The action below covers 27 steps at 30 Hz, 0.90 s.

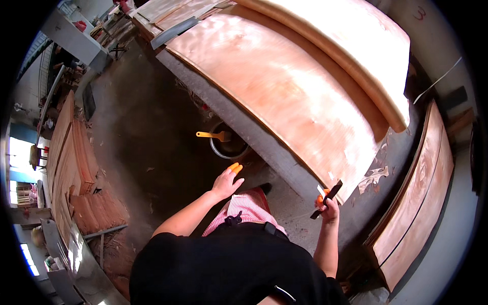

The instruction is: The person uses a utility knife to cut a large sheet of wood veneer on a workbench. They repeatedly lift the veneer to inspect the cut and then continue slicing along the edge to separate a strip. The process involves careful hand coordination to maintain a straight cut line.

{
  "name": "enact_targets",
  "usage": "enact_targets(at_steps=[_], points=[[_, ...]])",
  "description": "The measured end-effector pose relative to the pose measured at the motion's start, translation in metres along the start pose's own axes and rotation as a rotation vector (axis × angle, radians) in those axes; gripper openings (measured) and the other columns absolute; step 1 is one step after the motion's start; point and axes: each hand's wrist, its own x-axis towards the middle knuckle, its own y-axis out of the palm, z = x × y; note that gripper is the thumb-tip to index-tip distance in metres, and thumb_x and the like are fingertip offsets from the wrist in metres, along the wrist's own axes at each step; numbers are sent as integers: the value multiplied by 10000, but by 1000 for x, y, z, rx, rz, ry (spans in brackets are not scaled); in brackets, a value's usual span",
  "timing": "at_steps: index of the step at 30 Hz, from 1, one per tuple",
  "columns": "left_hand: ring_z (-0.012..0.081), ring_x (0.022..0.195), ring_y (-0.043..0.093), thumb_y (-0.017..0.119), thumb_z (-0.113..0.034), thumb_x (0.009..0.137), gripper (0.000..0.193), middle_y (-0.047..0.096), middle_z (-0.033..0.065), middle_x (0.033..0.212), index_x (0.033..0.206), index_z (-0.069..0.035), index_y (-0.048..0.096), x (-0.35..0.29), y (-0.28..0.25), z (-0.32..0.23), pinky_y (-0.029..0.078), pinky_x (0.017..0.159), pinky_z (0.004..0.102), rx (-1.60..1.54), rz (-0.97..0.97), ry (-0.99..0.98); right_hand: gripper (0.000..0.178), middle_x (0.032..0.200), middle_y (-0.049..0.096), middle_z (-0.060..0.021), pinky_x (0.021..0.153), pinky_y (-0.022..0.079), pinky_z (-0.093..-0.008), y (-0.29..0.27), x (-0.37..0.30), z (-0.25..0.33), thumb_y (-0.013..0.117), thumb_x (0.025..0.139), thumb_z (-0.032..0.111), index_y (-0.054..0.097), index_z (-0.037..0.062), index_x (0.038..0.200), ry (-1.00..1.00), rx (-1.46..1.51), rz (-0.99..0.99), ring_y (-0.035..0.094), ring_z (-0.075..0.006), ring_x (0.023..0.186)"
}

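My right hand (pixel 330 209) is closed around a dark, flat, bar-like tool (pixel 333 190) at the near right corner of a stack of wood veneer sheets (pixel 274 96). Orange covers show on its fingers; the tool's exact kind is unclear. My left hand (pixel 225 184) is held in front of my body with its fingers stretched out and nothing in it. Two of its fingertips wear orange covers. Beyond that hand, a round metal basin (pixel 216 148) stands on the floor, with a yellow-handled brush (pixel 209 134) resting across its rim.
A large rolled-back veneer sheet (pixel 351 63) lies over the far side of the stack. The grey board edge (pixel 229 104) runs beneath it. More wood sheets lean at the right (pixel 417 198), and stacked boards (pixel 71 152) stand at the left. Torn veneer scraps (pixel 373 178) lie near the corner.
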Motion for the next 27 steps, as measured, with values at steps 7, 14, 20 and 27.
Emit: enact_targets(at_steps=[7,14,20,27], points=[[303,1130,460,572,-310,811,494,443,170,1260,1210,-34,478,19,-48,46,387,941,360,18,-22,68,168,545,479,-29,452,327,-219,66,12,-17,576,802,157,534,3,853,143,-150,-82,420,-92,433],[329,1118,464,578,-275,823,466,460,203,1225,1180,10,484,149,-114,148,388,936,360,-124,-264,51,244,567,462,43,429,263,-182,150,187,-61,604,823,254,573,31,915,375,-544,-139,396,-34,472],[335,1139,434,595,-250,805,513,415,199,1278,1207,32,447,286,-176,236,367,946,373,49,-351,132,242,537,422,68,431,263,-188,224,420,-126,553,864,301,635,74,851,402,-939,-117,368,-25,462],[277,1309,211,505,-548,776,808,266,169,1397,1314,26,319,357,-197,279,124,1074,449,360,-75,265,218,532,486,42,417,285,-213,274,566,-174,585,842,267,634,55,832,314,-755,-317,396,-44,450]])
